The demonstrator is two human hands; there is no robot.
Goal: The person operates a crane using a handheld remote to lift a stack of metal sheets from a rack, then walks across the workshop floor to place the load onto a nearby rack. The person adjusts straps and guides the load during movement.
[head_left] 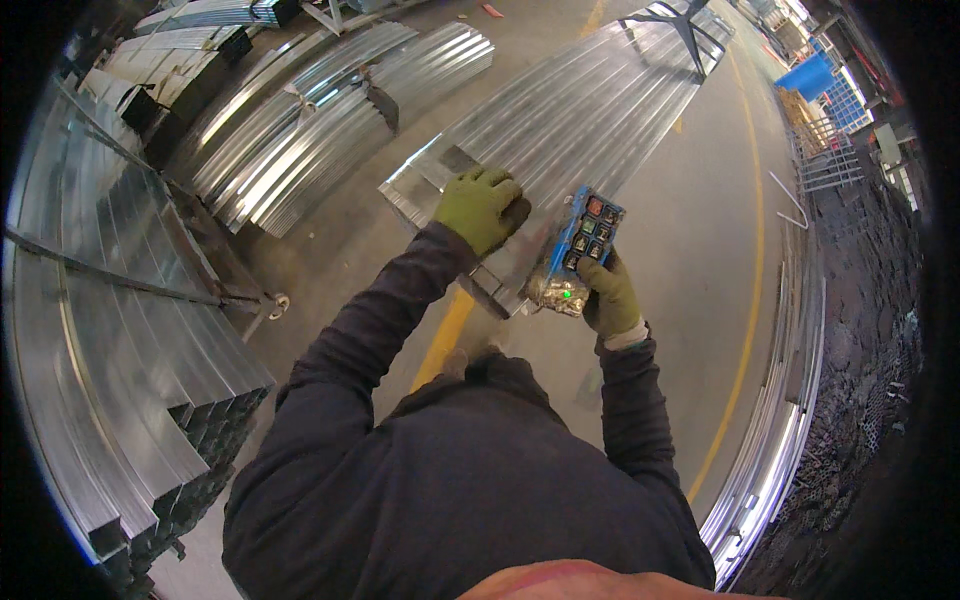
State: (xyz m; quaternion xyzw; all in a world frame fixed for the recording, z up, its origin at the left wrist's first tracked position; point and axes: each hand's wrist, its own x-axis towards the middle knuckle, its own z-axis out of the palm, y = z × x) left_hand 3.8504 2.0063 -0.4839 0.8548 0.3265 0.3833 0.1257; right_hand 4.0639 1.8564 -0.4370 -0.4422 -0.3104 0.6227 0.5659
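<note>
My right hand (612, 295), in a green glove, is closed around a blue remote control (592, 230) with several dark square buttons. A green light glows on the remote's worn lower part. My left hand (482, 208), gloved the same way, rests on the near end of a long bundle of shiny metal tubes (580, 110). Its fingers lie over the top of the tubes, slightly bent. The remote is held just over the bundle's near right corner. At the far end, black straps (685, 25) rise from around the bundle.
Stacked square metal tubes (120, 330) fill the left side. More ridged metal bundles (330, 120) lie at the far left. A caster wheel (278, 305) stands beside the left stack. Long bars (775, 430) run along the right, near a dark rough surface (860, 330). A blue barrel (805, 75) stands farther back.
</note>
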